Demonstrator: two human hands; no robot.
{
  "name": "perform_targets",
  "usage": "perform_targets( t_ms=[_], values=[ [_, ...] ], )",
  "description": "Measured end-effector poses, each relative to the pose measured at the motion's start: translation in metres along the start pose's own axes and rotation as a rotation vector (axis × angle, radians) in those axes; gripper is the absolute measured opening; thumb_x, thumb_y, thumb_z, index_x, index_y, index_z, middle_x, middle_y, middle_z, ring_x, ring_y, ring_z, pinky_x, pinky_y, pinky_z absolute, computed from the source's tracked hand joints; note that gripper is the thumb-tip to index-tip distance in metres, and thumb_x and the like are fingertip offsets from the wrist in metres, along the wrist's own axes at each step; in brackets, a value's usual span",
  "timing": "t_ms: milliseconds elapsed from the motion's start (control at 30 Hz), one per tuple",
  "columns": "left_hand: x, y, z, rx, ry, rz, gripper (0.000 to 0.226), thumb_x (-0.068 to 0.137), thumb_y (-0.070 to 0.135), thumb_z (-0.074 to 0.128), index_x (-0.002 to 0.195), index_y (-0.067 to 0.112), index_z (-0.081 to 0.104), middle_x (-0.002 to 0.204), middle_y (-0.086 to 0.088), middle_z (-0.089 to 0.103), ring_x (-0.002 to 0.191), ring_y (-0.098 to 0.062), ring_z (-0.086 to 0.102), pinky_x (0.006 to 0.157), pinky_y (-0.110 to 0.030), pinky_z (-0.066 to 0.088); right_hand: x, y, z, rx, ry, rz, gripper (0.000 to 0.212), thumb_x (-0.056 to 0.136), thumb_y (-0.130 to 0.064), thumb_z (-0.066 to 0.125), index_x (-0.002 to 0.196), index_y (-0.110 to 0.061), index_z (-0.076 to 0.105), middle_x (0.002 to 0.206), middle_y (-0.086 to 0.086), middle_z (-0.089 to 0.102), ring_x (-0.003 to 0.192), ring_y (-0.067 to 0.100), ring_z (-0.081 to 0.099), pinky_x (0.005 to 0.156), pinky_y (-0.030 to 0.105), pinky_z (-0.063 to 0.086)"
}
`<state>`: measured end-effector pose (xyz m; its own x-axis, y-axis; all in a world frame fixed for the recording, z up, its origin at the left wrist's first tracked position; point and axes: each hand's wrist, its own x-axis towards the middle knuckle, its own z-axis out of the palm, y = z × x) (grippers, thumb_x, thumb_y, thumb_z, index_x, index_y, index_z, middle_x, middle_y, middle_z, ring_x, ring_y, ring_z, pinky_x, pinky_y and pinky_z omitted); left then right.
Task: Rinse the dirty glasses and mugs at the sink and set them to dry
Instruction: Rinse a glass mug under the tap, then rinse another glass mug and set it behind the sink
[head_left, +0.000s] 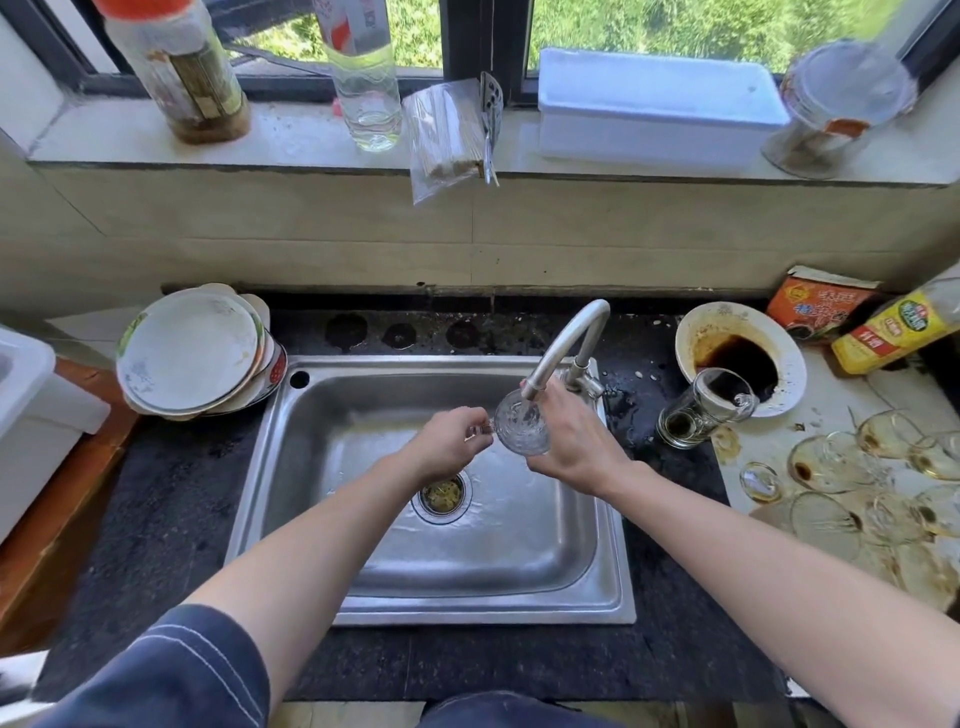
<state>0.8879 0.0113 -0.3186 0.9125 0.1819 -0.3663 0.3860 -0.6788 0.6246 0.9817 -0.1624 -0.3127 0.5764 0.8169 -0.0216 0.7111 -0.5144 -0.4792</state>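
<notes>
Glass (521, 427): clear, held tilted under the tap (566, 343) over the right half of the sink (467, 545), mouth turned up into the running water.
Right hand (574, 441): wrapped round the bowl of the glass from the right, fingers curled against its wall — it carries most of the weight.
Left hand (449, 441): fingertips pinched on a small clear part at the glass's left end; a stem or a handle, I cannot tell which.
Slip risk: wet glass and wet skin — if the right hand's curl loosens, the glass would likely drop onto the steel basin and chip or break.
Knock risk: the rim sits just beside the spout; lifting or turning it carelessly could strike metal.
Splash risk: water hitting the tilted bowl may spray onto the dark counter (171, 519) near the front edge.
Waiting pile: stained glasses (852, 467) lie crowded on the right, with a mug (701, 410) touching a bowl (737, 353) of dark sauce — a reaching elbow could topple them.
Drying spot: plates (192, 353) fill the far left; no rack shows, so a wet glass set down there may slide.
</notes>
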Motion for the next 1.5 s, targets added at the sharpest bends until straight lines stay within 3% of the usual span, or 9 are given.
perform_targets(
  t_ms=[167,367,633,800,1000,1133,1267,1400,1500],
  values=[
    [-0.002,-0.003,-0.010,0.047,0.036,0.016,0.022,0.092,0.032,0.058,0.088,0.010,0.058,0.079,-0.002,0.060,0.077,-0.023,0.053,0.067,-0.035,0.042,0.003,0.003,0.003,0.466,-0.103,0.293,0.071,0.063,-0.016,0.085,0.121,-0.026,0.044,0.117,-0.006,0.053,0.105,0.013,0.058,0.084,0.029,0.049],
    [0.002,0.001,-0.017,0.015,0.018,-0.131,0.037,0.096,0.042,0.045,0.070,0.017,0.049,0.073,-0.001,0.057,0.077,-0.025,0.056,0.065,-0.034,0.040,0.009,0.013,0.010,0.929,-0.223,0.682,0.072,0.078,-0.012,0.081,0.140,-0.012,0.044,0.117,0.005,0.063,0.105,0.023,0.065,0.071,0.032,0.055],
    [0.007,0.008,-0.041,0.570,-0.190,-0.251,0.031,0.097,0.032,0.043,0.112,0.009,0.057,0.117,-0.013,0.063,0.104,-0.033,0.059,0.079,-0.037,0.043,0.017,0.009,0.019,0.550,-0.385,0.724,0.037,0.094,-0.017,0.061,0.128,-0.005,0.055,0.105,0.013,0.063,0.082,0.021,0.064,0.054,0.027,0.042],
    [0.001,0.004,-0.040,0.793,-0.290,-0.273,0.032,0.087,0.008,0.039,0.112,0.009,0.058,0.112,-0.009,0.065,0.098,-0.030,0.061,0.073,-0.032,0.040,0.028,0.000,0.023,0.530,-0.374,0.729,0.026,0.095,-0.012,0.048,0.102,0.006,0.064,0.088,0.011,0.060,0.070,0.021,0.062,0.051,0.026,0.040],
    [-0.004,-0.024,-0.057,0.906,-0.228,-0.254,0.027,0.088,0.011,0.042,0.105,0.012,0.063,0.103,-0.005,0.067,0.087,-0.026,0.059,0.068,-0.031,0.039,0.033,-0.007,0.034,0.623,-0.316,0.786,0.020,0.098,-0.014,0.046,0.088,-0.005,0.062,0.087,0.010,0.062,0.068,0.020,0.063,0.052,0.025,0.044],
    [0.003,-0.047,-0.094,0.696,-0.021,-0.252,0.046,0.099,0.047,0.032,0.108,0.013,0.061,0.110,-0.011,0.066,0.100,-0.031,0.062,0.075,-0.036,0.045,0.040,-0.014,0.040,0.637,-0.293,0.813,0.019,0.094,-0.010,0.045,0.087,-0.004,0.062,0.083,0.011,0.062,0.066,0.020,0.061,0.053,0.025,0.042],
    [0.019,-0.070,-0.135,0.289,0.188,-0.321,0.045,0.098,0.043,0.037,0.099,0.006,0.064,0.111,-0.022,0.066,0.106,-0.039,0.060,0.083,-0.037,0.046,0.044,-0.017,0.046,0.595,-0.284,0.819,0.026,0.095,-0.011,0.044,0.105,0.006,0.061,0.087,0.011,0.063,0.067,0.019,0.061,0.055,0.028,0.043],
    [0.042,-0.092,-0.153,-0.214,0.298,-0.305,0.034,0.099,0.026,0.040,0.071,0.010,0.052,0.077,-0.020,0.066,0.068,-0.026,0.067,0.060,-0.030,0.050,0.043,-0.015,0.049,0.545,-0.284,0.814,0.023,0.094,-0.011,0.045,0.094,0.002,0.064,0.084,0.012,0.061,0.064,0.018,0.061,0.051,0.027,0.040],
    [0.055,-0.108,-0.150,-0.427,0.358,-0.322,0.033,0.100,0.019,0.038,0.069,0.012,0.046,0.066,-0.010,0.060,0.046,-0.018,0.048,0.045,-0.026,0.036,0.040,-0.012,0.052,0.461,-0.289,0.801,0.020,0.089,-0.009,0.045,0.072,-0.011,0.054,0.072,0.012,0.054,0.062,0.020,0.060,0.047,0.025,0.035]
  ],
)
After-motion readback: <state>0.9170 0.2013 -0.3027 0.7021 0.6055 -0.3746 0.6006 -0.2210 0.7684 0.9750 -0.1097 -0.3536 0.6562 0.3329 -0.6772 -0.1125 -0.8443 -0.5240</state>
